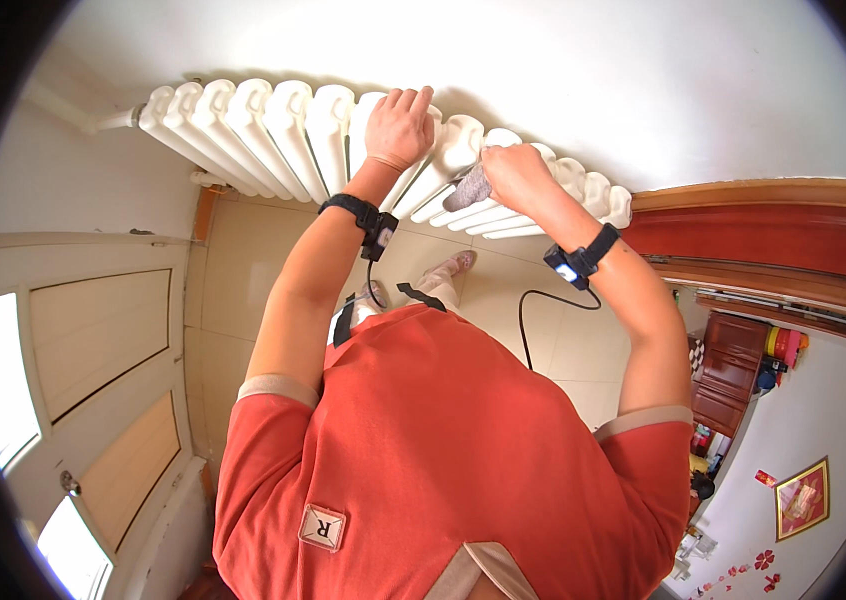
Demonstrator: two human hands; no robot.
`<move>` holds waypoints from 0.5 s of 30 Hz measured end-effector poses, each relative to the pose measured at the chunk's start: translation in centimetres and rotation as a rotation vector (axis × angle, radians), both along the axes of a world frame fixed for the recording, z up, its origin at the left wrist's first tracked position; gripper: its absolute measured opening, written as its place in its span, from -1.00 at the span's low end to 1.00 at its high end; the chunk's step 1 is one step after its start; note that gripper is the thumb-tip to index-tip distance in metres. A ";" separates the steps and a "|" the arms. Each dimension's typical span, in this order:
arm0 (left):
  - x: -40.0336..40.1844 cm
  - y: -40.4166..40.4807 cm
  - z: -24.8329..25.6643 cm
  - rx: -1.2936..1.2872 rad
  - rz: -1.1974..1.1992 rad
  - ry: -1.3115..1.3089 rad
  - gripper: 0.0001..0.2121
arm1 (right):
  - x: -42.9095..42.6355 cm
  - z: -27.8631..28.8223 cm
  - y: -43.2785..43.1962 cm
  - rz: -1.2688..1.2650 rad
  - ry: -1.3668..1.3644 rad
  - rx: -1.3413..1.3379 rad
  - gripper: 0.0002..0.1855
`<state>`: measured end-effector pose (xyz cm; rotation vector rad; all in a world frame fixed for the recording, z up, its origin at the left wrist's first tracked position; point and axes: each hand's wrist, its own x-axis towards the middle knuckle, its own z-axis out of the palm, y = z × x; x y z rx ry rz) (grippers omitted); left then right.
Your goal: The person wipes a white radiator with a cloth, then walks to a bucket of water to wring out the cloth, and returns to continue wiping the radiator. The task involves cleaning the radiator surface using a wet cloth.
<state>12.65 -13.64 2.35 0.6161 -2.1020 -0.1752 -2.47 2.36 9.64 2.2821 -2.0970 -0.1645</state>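
Note:
A white column radiator point(289, 101) runs along the wall in front of me. My left hand point(400, 129) lies on top of one of its middle sections, back of the hand up and fingers toward the wall. Its palm is hidden, so I cannot tell whether it grips the section. Farther right, my right hand point(517, 176) is closed around a grey cloth point(469, 189) at the top of the radiator. The cloth hangs out on the left side of the fist, in front of the columns; part of it is hidden inside the hand.
A pipe point(117, 120) joins the radiator at its left end. Black cables point(524, 319) hang from the wrist devices. At left stands a white panelled door point(100, 315), at right a red-brown wooden panel point(753, 240). My feet are on the tiled floor point(243, 247) below.

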 end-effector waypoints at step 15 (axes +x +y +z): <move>0.2 0.3 0.6 0.043 -0.016 -0.045 -0.65 | 3.0 -2.7 3.3 -0.265 0.088 -0.166 -0.46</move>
